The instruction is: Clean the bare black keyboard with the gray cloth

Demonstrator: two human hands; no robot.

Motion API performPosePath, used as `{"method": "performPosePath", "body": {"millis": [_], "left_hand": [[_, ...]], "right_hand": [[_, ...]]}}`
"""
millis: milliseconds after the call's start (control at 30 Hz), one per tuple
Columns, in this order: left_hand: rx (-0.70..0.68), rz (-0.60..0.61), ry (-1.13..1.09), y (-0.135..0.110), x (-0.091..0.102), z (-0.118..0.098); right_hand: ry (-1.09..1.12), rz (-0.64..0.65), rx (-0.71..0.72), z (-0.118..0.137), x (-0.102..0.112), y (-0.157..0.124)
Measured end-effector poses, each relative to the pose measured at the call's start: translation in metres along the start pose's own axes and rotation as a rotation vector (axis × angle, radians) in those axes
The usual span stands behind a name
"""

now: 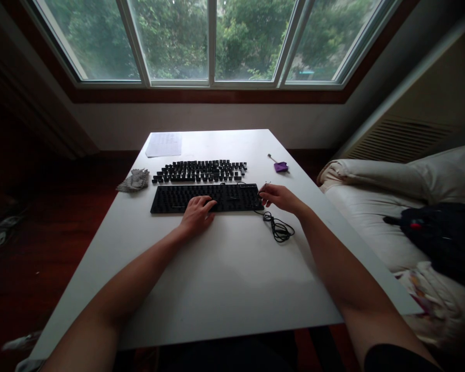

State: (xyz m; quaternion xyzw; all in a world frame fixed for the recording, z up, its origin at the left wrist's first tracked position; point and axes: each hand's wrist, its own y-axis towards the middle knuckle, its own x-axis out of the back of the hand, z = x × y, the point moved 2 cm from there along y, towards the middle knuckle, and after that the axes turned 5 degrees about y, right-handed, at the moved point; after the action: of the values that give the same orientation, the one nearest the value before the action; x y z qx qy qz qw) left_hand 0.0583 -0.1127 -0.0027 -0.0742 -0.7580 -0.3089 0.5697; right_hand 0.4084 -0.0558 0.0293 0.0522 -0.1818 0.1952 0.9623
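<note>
A black keyboard (167, 200) lies across the white table, many of its key places apparently without caps. My left hand (197, 213) rests on its front middle part, fingers stretched out and holding nothing I can see. At the keyboard's right end, my right hand (278, 198) is closed in a pinch on a small wire tool (265, 186), perhaps a keycap puller. Thin light ends of it stick up above the fingers. Behind the keyboard, loose black keycaps (201, 171) stand in rows. The coiled black cable (281, 230) lies just in front of my right hand.
A crumpled grey cloth (134, 181) sits at the table's left edge. A printed paper sheet (164, 144) lies at the back left. On the right are a purple cloth (281, 167) and a thin brush-like stick (272, 158). A pale sofa (366, 206) stands beside the table (225, 279).
</note>
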Motion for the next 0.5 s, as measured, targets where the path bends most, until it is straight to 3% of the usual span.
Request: {"method": "performPosePath", "body": {"millis": [167,300,500], "left_hand": [[0.002,0.003,-0.003,0.000,0.000,0.000],[0.003,0.008,-0.015,0.000,0.000,0.000],[0.003,0.000,-0.017,0.000,-0.001,0.001]], "right_hand": [[-0.256,0.046,0.099,0.025,-0.005,-0.011],[-0.377,0.003,0.151,0.036,-0.007,-0.015],[-0.143,0.015,0.067,0.017,0.007,-0.013]]}}
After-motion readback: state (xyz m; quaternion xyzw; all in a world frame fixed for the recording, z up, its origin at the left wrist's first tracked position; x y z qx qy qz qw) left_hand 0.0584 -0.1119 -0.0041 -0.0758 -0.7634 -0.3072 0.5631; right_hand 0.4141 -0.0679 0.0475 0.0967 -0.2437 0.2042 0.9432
